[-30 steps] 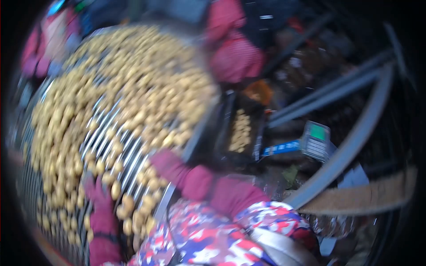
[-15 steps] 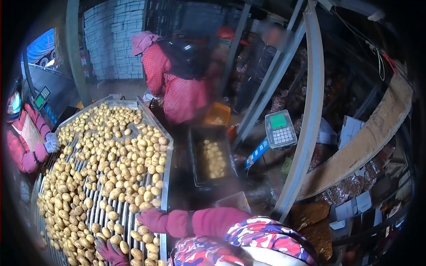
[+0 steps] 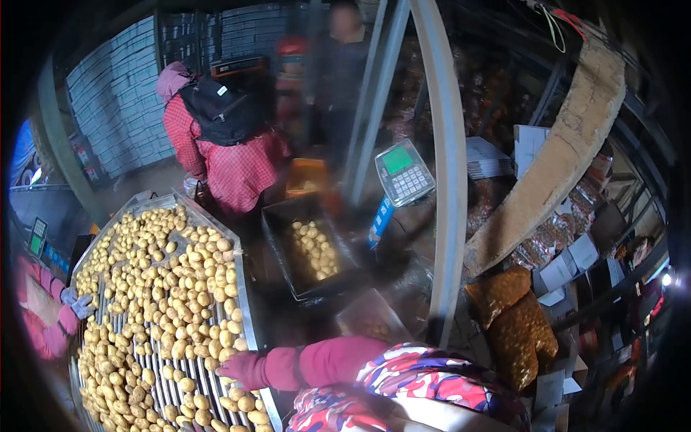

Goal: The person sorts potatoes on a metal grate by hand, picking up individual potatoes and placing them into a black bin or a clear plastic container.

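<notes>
At six o'clock in the head view, our right hand (image 3: pixel 241 369), in a maroon glove, lies on the potatoes (image 3: pixel 165 288) at the near right edge of the roller table (image 3: pixel 246 327). Its fingers point toward nine o'clock and look drawn together, but we cannot tell whether they grip a potato beneath them. The potatoes cover the rollers from seven o'clock up to ten o'clock. They crowd against the right rail and thin out low down, where bare rollers show between them.

Just right of the rail runs a dark, open strip of floor. Beyond it, near the centre, sits a black crate (image 3: pixel 277 237) partly filled with potatoes, well apart from our hand. A steel post (image 3: pixel 446 180) rises at one o'clock, with a scale display (image 3: pixel 403 171) just beside it on its left. Netted sacks (image 3: pixel 515 324) lean at four o'clock, beyond the post.

A co-worker in a red checked jacket (image 3: pixel 230 165) stands at eleven o'clock, at the table's far right corner. Another co-worker's pale gloved hand (image 3: pixel 75 302) rests at the left rail at nine o'clock, so that edge is taken too.
</notes>
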Demonstrator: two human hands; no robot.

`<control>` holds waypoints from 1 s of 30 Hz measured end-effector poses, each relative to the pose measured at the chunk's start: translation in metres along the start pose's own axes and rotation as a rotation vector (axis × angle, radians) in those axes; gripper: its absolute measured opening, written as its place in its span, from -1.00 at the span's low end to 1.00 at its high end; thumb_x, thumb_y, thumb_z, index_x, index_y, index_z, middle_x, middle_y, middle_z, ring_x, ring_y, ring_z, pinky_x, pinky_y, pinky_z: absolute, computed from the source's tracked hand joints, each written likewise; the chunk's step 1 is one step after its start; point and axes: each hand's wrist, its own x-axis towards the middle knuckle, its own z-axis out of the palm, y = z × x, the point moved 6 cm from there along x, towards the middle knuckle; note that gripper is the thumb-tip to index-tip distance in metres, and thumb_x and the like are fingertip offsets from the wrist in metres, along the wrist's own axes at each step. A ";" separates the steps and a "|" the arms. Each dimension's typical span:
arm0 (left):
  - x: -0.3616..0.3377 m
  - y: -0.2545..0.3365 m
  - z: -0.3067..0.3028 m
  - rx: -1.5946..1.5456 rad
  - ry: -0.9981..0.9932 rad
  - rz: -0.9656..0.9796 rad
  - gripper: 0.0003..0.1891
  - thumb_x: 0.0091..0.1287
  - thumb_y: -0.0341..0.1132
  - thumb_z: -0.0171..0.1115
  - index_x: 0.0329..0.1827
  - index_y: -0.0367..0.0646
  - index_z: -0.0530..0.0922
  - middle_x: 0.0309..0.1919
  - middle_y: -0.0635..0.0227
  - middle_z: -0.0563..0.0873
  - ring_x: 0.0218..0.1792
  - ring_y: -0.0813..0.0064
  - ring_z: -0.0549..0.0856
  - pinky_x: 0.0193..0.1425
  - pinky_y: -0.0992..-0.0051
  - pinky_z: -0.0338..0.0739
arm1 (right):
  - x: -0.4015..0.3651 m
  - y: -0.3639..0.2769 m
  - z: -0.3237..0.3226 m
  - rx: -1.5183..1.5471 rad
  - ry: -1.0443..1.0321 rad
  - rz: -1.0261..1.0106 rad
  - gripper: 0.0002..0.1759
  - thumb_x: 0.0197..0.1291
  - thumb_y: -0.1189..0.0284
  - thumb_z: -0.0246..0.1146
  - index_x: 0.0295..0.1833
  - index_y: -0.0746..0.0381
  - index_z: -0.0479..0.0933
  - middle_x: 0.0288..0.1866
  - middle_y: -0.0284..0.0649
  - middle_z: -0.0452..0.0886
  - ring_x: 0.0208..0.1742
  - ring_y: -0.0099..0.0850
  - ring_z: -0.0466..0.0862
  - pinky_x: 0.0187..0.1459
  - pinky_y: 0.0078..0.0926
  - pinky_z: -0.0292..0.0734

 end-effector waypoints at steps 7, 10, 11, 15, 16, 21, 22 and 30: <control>0.034 0.056 0.020 -0.071 -0.144 0.304 -0.37 0.53 0.17 0.00 0.38 -0.17 0.52 0.31 -0.15 0.58 0.29 -0.26 0.55 0.45 -0.14 0.32 | 0.011 0.028 0.039 -0.007 0.333 0.055 -0.03 0.25 0.11 0.36 0.64 0.25 0.10 0.26 0.01 0.57 0.23 -0.10 0.59 0.22 -0.12 0.55; 0.036 0.049 0.076 -0.231 -0.254 0.175 -0.22 0.50 0.21 0.05 0.58 -0.20 0.32 0.49 -0.20 0.39 0.54 -0.23 0.27 0.63 -0.12 0.05 | -0.003 0.014 -0.001 0.146 0.121 0.247 -0.01 0.26 0.10 0.34 0.68 0.20 0.05 0.31 0.07 0.53 0.22 -0.07 0.59 0.22 -0.07 0.54; 0.036 0.062 0.073 -0.223 -0.266 0.269 -0.26 0.49 0.12 0.07 0.59 -0.19 0.31 0.51 -0.18 0.37 0.55 -0.20 0.28 0.64 -0.10 0.05 | -0.006 0.013 -0.006 0.198 0.134 0.256 -0.01 0.27 0.12 0.34 0.69 0.16 0.03 0.31 0.09 0.51 0.19 -0.03 0.60 0.19 -0.06 0.55; 0.025 0.130 0.049 -0.113 -0.286 0.720 -0.24 0.26 -0.11 0.23 0.57 -0.14 0.35 0.48 0.06 0.45 0.55 -0.11 0.31 0.58 -0.19 0.14 | -0.010 0.020 0.003 0.033 0.629 0.095 -0.07 0.28 0.17 0.31 0.68 0.10 0.05 0.23 0.08 0.58 -0.09 0.05 0.69 -0.12 -0.01 0.62; 0.030 0.130 0.050 -0.118 -0.312 0.735 -0.25 0.27 -0.12 0.22 0.56 -0.14 0.36 0.47 0.05 0.45 0.54 -0.10 0.32 0.57 -0.20 0.14 | -0.008 0.027 0.009 0.057 0.539 0.136 -0.05 0.29 0.15 0.31 0.69 0.11 0.04 0.24 0.08 0.55 -0.02 0.02 0.65 -0.02 -0.02 0.59; 0.072 0.116 0.067 -0.128 -0.464 0.610 -0.37 0.34 0.01 0.21 0.40 -0.16 0.49 0.48 -0.04 0.44 0.52 -0.16 0.32 0.62 -0.23 0.01 | -0.009 0.024 0.006 0.147 0.290 0.268 -0.05 0.32 0.08 0.28 0.71 0.08 0.04 0.29 0.07 0.48 0.16 -0.03 0.53 0.31 0.01 0.40; 0.079 0.102 0.085 -0.120 -0.452 0.558 -0.38 0.34 0.08 0.22 0.32 -0.17 0.55 0.48 -0.07 0.44 0.53 -0.19 0.31 0.64 -0.25 -0.06 | -0.009 0.024 0.005 0.166 0.325 0.250 -0.06 0.32 0.07 0.27 0.71 0.07 0.04 0.32 0.06 0.48 0.17 -0.03 0.52 0.33 0.02 0.37; 0.116 0.085 0.087 -0.093 -0.448 0.403 -0.26 0.21 0.11 0.33 0.42 -0.09 0.49 0.44 0.00 0.46 0.55 -0.05 0.29 0.66 -0.22 -0.13 | -0.006 0.028 0.019 0.192 0.496 0.160 -0.12 0.39 0.11 0.21 0.72 0.03 0.03 0.45 0.02 0.43 0.21 -0.01 0.53 0.33 0.00 0.39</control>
